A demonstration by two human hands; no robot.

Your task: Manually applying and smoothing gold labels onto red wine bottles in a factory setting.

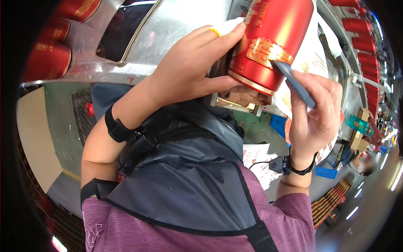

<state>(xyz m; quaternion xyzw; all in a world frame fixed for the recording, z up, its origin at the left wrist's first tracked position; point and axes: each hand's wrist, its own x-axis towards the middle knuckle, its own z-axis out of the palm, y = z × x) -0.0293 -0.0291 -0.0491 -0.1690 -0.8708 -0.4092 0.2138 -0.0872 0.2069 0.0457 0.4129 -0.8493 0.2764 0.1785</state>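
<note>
A glossy red cylindrical canister [287,25] lies tilted at the top centre, its gold-rimmed end towards me. My left hand [184,63] grips its left side, thumb near the rim and fingers along the body. Something white, like a cloth or finger cover [228,27], shows by those fingers. My right hand [317,111] pinches a flat dark grey scraper [296,86]. The scraper's tip meets the canister wall at the right part of a raised gold decoration [268,52]. Beneath the canister's near end, a brown cloth-like pad [243,95] shows; the far end is cut off by the frame.
Several red canisters stand on the metal bench [168,25] at the left, beside a dark rectangular opening [126,31]. More red canisters [367,63] line the far right. A green container [359,125] and a blue box [326,172] are at the right. Printed sheets [262,164] lie below the bench.
</note>
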